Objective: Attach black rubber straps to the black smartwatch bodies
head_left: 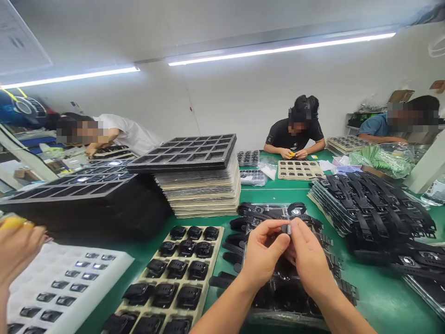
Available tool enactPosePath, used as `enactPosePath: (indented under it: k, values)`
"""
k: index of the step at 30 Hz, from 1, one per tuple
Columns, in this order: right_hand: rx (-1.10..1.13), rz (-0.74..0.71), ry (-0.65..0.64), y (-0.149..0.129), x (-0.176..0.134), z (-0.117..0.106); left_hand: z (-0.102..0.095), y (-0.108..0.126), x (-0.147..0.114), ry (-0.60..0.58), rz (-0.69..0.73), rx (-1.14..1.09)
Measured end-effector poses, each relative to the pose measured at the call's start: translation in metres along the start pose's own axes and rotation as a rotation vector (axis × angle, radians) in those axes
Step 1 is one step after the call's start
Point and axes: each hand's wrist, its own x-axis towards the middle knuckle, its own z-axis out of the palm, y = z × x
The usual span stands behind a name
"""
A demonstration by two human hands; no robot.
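My left hand (264, 253) and my right hand (308, 253) meet in front of me, fingers closed on a black watch strap (286, 228). Only its dark end shows between thumbs and fingertips; whether a watch case hangs below is hidden. Beneath both hands lies a clear plastic tray (278, 290) of black watches, with straps (231, 257) sticking out along its left side. To its left, a beige tray (212, 250) holds rows of black watches with curled straps (177, 269).
A co-worker's hand (21, 246) with a yellow item hovers over a white foam tray (118, 264) of watch cases. Black foam trays (104, 208) and a tall tray stack (205, 195) stand behind. Strapped watches (375, 204) pile up at right. Other people work across the green table (278, 195).
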Motion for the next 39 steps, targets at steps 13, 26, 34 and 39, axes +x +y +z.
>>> enactPosePath:
  k: [13,26,34,39]
  values:
    - [-0.129,-0.161,0.049,0.006,-0.005,-0.005,0.007,0.001,-0.004,0.029,0.035,0.125]
    - [-0.161,-0.025,-0.039,-0.005,-0.008,-0.008,0.004,-0.007,-0.004,-0.033,-0.053,-0.105]
    - [-0.519,-0.214,-0.26,-0.042,0.002,-0.029,0.001,0.007,-0.001,-0.184,-0.307,-0.1]
    - [-0.468,-0.258,-0.039,-0.047,0.002,-0.036,0.006,0.001,-0.001,-0.277,-0.44,-0.111]
